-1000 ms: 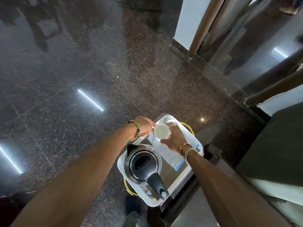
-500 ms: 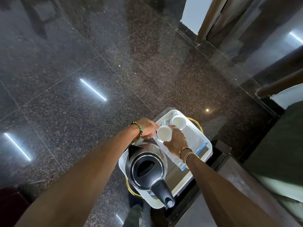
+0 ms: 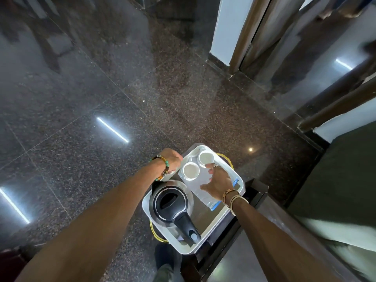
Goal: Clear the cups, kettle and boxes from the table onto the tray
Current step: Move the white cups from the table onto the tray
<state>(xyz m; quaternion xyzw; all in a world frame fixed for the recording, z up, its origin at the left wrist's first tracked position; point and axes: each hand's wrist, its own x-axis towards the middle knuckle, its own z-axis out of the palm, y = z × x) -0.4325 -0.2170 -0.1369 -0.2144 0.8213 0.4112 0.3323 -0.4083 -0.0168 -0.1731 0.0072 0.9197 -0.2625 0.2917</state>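
Hands meet over the far end of the tray (image 3: pixel 184 250). The right hand (image 3: pixel 217 180) is spread wide, fingertips by the farther cup (image 3: pixel 206 157). The left hand (image 3: pixel 172 159) sits at the rim beside the nearer cup (image 3: pixel 190 170), its fingers hidden and its grip unclear. Both cups stand upright on the tray, with the kettle (image 3: pixel 173 204) nearer the person. Both forearms stretch forward over the dark surface (image 3: pixel 262 190) and the granite floor (image 3: pixel 101 88).

Left hand (image 3: pixel 172 159): fingers hidden, perhaps curled.
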